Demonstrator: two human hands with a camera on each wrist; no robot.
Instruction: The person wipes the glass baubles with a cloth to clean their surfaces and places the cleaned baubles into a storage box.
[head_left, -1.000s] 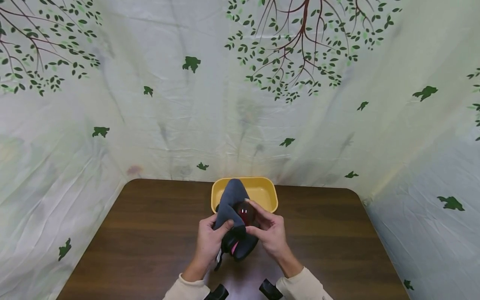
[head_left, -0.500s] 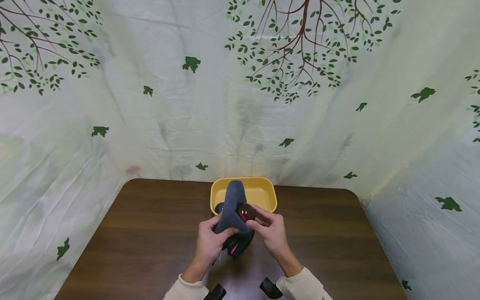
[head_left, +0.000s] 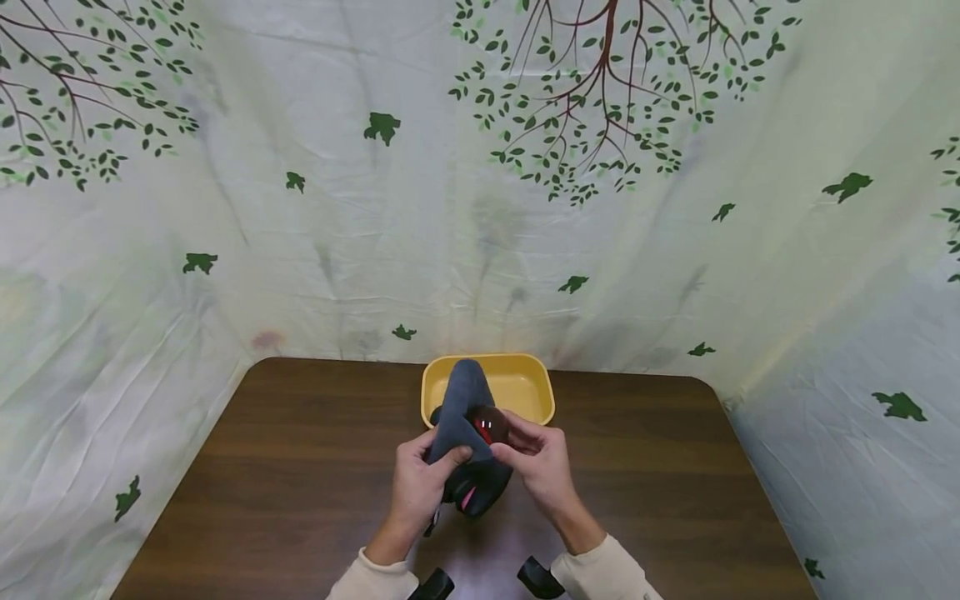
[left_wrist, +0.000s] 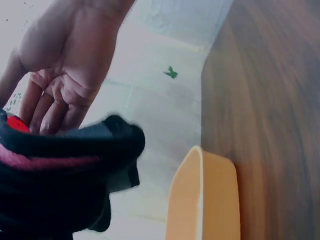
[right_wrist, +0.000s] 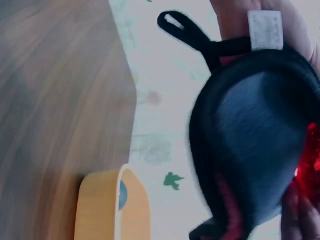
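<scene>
My left hand (head_left: 420,479) grips a blue-grey padded oven mitt (head_left: 459,417) by its near left side, thumb on top. The mitt has black edging, pink lining, a hanging loop (right_wrist: 182,30) and a white label (right_wrist: 266,30). Against the mitt's right side is a shiny, dark reddish ball (head_left: 491,425), which shows bright red in the right wrist view. My right hand (head_left: 546,462) pinches this ball between thumb and fingers. Both things are held up off the table. Part of the ball is hidden by the mitt.
A yellow bin (head_left: 528,392) stands at the table's far edge, behind the mitt. Inside it is a round bluish thing (right_wrist: 123,195), mostly hidden. The brown wooden table (head_left: 315,467) meets a leaf-patterned cloth (head_left: 337,250) at the back.
Half a second ago the mitt was twisted a little to the right; now its top leans left again. The ball has dropped slightly toward me since the first frame. Both hands keep their hold.
</scene>
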